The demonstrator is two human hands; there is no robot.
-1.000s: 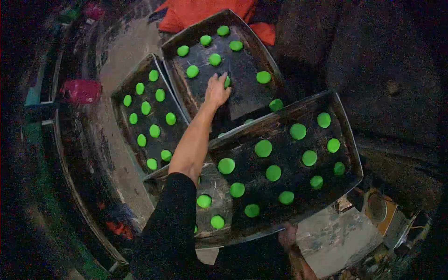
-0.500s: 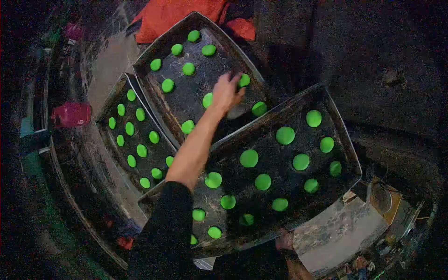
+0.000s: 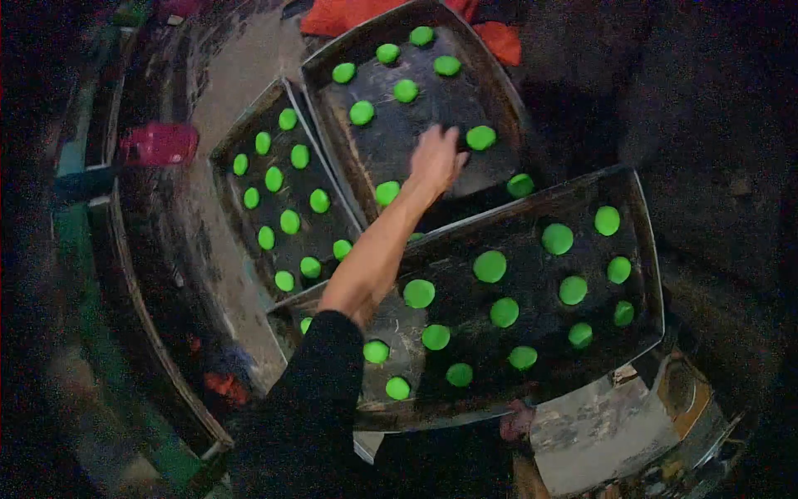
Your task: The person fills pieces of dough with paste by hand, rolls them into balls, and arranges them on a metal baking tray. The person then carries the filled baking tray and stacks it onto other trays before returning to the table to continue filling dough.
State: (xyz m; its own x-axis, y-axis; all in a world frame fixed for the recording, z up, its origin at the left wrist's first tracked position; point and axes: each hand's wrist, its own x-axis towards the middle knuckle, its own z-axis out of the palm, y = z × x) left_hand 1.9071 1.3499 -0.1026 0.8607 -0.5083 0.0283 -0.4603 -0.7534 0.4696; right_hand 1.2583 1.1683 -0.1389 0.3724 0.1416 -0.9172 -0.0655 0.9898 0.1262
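Observation:
My left hand [image 3: 436,162] reaches over the far dark metal tray [image 3: 328,145], fingers slightly bent and apart. Just right of its fingertips lies a bright green flattened ball [image 3: 480,137], like a piece of dough, with a small gap between them. What is under my palm is hidden. Several similar green balls, such as one at the back [image 3: 422,36], lie spaced out in that tray. At the lower right, my right hand [image 3: 517,420] grips the near rim of the large front tray [image 3: 573,378], which holds rows of green balls. Its fingers are partly hidden in shadow.
A narrower tray [image 3: 218,170] with green balls stands at the left, against the far tray. The front tray's far edge overlaps both. A pink container [image 3: 162,144] is farther left. Orange cloth [image 3: 345,15] lies behind. A pale board [image 3: 603,437] is at the lower right.
The view has shifted, so the trays appear farther right and mostly higher. My left hand has drawn away from the green ball its fingers were touching. My right hand stays at the front rim.

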